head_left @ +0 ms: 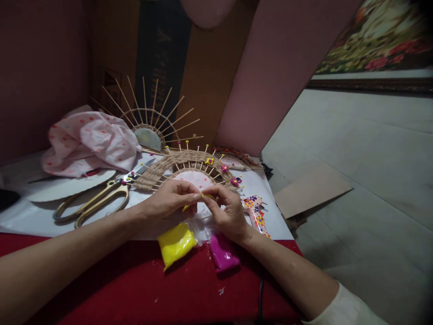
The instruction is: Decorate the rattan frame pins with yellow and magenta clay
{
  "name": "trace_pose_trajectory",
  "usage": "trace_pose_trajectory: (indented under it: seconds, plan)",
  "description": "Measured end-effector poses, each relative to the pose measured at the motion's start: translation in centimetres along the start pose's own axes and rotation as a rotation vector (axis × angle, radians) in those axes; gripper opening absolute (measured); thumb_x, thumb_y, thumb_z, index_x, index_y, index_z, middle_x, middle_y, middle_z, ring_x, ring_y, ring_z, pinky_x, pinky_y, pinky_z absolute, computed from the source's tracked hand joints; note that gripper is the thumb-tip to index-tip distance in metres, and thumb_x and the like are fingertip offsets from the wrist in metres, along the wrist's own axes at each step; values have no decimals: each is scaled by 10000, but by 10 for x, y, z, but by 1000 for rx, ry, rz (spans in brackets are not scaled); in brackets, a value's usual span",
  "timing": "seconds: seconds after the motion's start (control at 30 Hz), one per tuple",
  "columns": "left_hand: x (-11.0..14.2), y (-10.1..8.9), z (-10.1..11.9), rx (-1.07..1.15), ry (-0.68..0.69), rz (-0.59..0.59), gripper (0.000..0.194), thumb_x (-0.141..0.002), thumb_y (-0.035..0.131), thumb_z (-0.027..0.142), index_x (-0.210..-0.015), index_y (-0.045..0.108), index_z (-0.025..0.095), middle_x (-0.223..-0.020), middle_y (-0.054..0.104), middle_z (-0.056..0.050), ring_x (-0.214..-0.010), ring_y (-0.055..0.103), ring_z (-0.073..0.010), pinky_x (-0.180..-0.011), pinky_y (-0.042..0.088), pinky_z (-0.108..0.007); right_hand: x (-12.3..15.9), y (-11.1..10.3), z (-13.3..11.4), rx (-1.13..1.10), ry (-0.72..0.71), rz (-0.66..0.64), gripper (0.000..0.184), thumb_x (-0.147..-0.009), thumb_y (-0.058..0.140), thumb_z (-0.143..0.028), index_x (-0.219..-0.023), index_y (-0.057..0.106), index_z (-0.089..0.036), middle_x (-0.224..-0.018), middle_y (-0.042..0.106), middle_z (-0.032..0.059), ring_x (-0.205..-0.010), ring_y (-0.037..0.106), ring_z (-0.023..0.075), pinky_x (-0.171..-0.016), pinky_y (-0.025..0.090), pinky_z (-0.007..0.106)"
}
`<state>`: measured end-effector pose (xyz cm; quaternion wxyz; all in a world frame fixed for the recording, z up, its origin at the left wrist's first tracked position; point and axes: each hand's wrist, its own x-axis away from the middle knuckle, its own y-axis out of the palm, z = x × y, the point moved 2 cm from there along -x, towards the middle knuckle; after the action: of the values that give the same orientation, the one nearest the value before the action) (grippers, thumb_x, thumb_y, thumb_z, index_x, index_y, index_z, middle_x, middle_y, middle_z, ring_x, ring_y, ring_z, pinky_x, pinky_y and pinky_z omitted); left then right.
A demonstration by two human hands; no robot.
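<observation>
My left hand (174, 197) and my right hand (225, 210) meet over the front of the table, thumbs and fingertips pinched on a small piece of yellow clay (204, 196). Yellow also shows under the left fingers. Just below lie a bag of yellow clay (176, 243) and a bag of magenta clay (223, 255). Behind my hands rests a half-round woven twine piece (182, 158) with sticks tipped in yellow and pink balls. Clay flowers (225, 168) sit along its right side, and its dotted cloth centre (194, 177) is partly hidden by my fingers.
Large gold-handled scissors (101, 198) lie at left beside a crumpled dotted cloth (91, 142). A second frame of bare sticks (152, 110) leans at the back. A flower-patterned glue gun (255, 212) lies at right, near a cardboard piece (314, 192) beyond the table edge.
</observation>
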<state>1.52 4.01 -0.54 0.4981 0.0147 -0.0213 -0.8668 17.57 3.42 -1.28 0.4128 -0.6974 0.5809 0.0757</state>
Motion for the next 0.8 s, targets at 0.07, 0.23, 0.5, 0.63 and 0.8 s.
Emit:
trace_pose_trajectory:
  seconds: [0.07, 0.23, 0.5, 0.63, 0.8]
  plan:
    - [0, -2, 3, -83, 16, 7, 269, -782, 613, 358, -636, 586, 135, -555, 580, -5, -508, 489, -98, -514, 360, -218, 0, 0, 0, -8, 0, -17, 117, -839, 580, -228, -940, 598, -171, -837, 613, 34, -703, 551, 130, -579, 446, 246]
    - [0, -5, 6, -141, 64, 51, 272, -792, 598, 361, -631, 591, 141, -540, 574, 9, -511, 475, -92, -526, 351, -209, 0, 0, 0, -16, 20, 14, 142, -848, 568, -235, -971, 586, -166, -837, 616, 36, -692, 554, 128, -575, 449, 245]
    - [0, -3, 0, -84, 21, 26, 333, -804, 587, 394, -596, 599, 133, -527, 579, -11, -487, 488, -98, -506, 357, -219, -1, 0, -1, 13, -9, 18, 84, -855, 559, -232, -875, 619, -176, -787, 621, 25, -672, 544, 125, -580, 444, 251]
    - [-2, -5, 1, -75, 10, 25, 232, -761, 636, 323, -621, 601, 142, -509, 583, 1, -478, 503, -102, -508, 372, -222, 0, 0, 0, 13, 9, 21, 110, -841, 577, -239, -918, 611, -169, -803, 623, 30, -648, 538, 121, -557, 436, 249]
    - [-1, -5, -2, -22, -17, 16, 315, -779, 618, 405, -623, 615, 131, -528, 590, -21, -462, 484, -97, -462, 329, -213, 0, 0, 0, 17, 12, 20, 97, -849, 570, -260, -851, 615, -174, -758, 608, 19, -632, 520, 119, -561, 429, 252]
